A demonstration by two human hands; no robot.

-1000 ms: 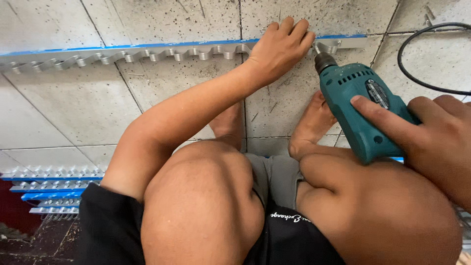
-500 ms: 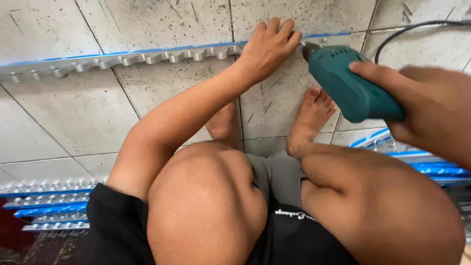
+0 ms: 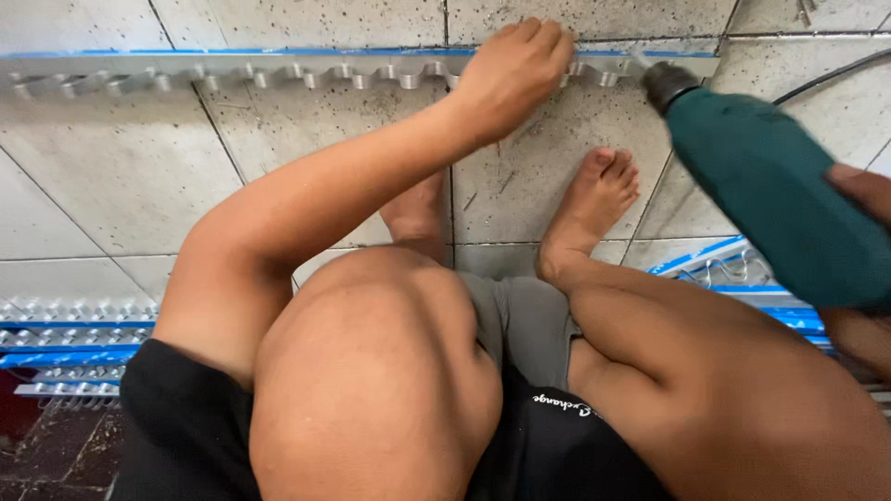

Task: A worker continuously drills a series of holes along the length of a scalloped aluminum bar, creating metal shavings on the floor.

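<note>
Green drill [image 3: 775, 199] sits gripped in the right hand [image 3: 858, 190]; left hand [image 3: 512, 70] presses the metal strip [image 3: 278, 67] flat. Keep it steady.

I see no packages, signs or screens around me. The only label-like thing is a small line of white printed lettering [image 3: 569, 405] on my black shorts, low in the frame, right of centre.
</note>
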